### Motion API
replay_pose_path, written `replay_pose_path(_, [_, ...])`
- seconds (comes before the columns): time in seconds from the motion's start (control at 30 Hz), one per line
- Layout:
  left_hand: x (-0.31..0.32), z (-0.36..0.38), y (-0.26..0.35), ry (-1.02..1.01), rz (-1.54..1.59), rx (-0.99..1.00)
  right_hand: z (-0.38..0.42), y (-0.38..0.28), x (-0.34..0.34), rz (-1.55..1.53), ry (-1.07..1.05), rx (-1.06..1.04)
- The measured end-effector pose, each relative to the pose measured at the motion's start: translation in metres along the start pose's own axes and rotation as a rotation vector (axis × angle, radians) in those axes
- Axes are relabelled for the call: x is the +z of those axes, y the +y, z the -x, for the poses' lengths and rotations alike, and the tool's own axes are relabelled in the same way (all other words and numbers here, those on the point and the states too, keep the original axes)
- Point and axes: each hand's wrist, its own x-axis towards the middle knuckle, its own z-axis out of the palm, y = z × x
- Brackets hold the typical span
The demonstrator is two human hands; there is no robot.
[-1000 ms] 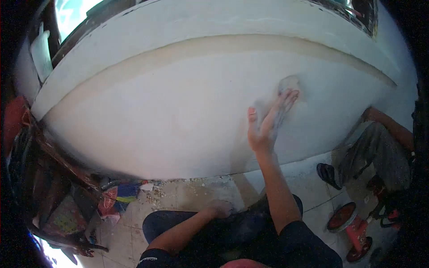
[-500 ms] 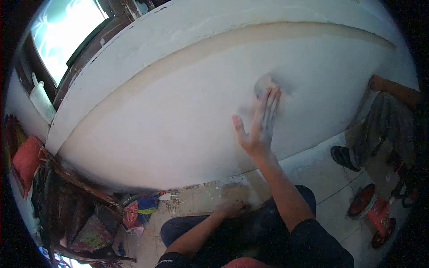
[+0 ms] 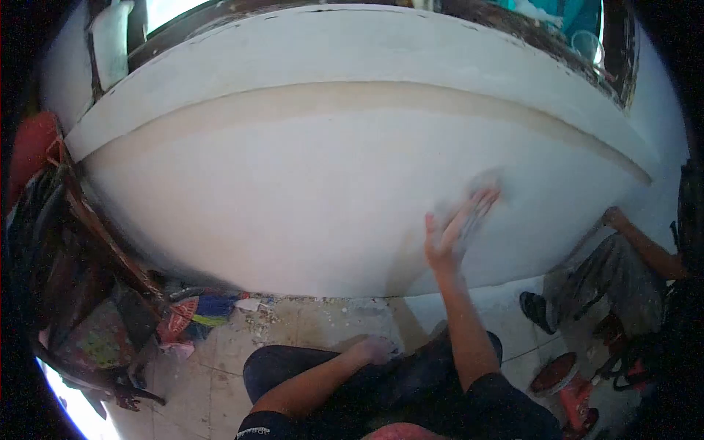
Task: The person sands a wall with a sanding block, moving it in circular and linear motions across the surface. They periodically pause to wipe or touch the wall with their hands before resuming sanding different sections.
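Note:
My right hand (image 3: 462, 233) is stretched up against the white wall panel (image 3: 293, 191), smeared by motion. Its thumb stands apart, and its fingertips press a thin grey pad (image 3: 487, 178) flat to the surface; the pad's edges are blurred. Pale dust coats the fingers. My left hand (image 3: 375, 350) rests low over my dark-clothed lap; its fingers are too indistinct to read, and no object shows in it.
At the right, another person's hand (image 3: 616, 218) is near the wall, above a dark sandal (image 3: 537, 312) and a red wheeled object (image 3: 572, 392). Folded furniture and bags (image 3: 103, 337) crowd the left. Debris lies on the tiled floor (image 3: 271, 323). A window ledge (image 3: 352, 33) runs above.
The view has swung, levelling the panel and showing more of the window at the top right. My right hand stays on the panel with the pad, now more blurred.

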Motion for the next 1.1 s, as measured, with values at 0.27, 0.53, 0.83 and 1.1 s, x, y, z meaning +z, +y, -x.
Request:
replay_pose_path(0.27, [0.04,-0.033,-0.023,0.066,-0.092,0.055,0.029,-0.018,0.006,0.057,-0.092,-0.12])
replay_pose_path(0.53, [0.029,-0.021,-0.021,0.027,-0.018,0.114,0.056,-0.013,0.016,0.025,-0.116,-0.042])
replay_pose_path(0.83, [0.037,-0.023,-0.036,0.01,-0.015,0.188,-0.01,0.021,-0.022,-0.038,-0.016,0.077])
replay_pose_path(1.1, [0.041,-0.036,-0.027,-0.204,-0.077,0.021,0.063,0.015,0.007,-0.054,-0.095,0.151])
